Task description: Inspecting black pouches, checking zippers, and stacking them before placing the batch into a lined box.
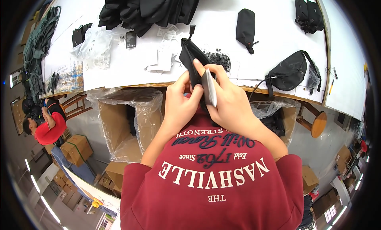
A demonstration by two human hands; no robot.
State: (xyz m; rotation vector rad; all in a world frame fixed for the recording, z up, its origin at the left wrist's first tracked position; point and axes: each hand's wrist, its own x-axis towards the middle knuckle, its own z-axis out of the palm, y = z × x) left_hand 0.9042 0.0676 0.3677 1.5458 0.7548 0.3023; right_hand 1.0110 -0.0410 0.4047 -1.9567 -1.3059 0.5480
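both forearms reach forward from the lower edge, elbows out to either side of the maroon shirt [212, 170], and the hands meet in front of the chest, near the table's front edge. the left hand [180, 101] grasps one black zip pouch [191, 57] from its left side, thumb and fingers pinching its lower part. the right hand [230, 95] is bent around the other side, its index finger pointing up against the pouch and its fingers grasping one flat, pale grey-white piece [209, 88]; what that is made of i cannot tell. the pouch stands tilted between the hands, its upper end reaching over the table.

on the white table [158, 81] lie one elongated black pouch [245, 29], one black waist bag [286, 73] to the right, and two small black cases [308, 15] at the far right. the heap of black bags [154, 8] overlaps too much to count, as does the cluster of small black pieces [218, 59] just beyond the hands.

the wooden front edge [152, 85] runs below the pouch's top. bare white surface shows between the elongated pouch and the waist bag, and left of the white papers [160, 61].
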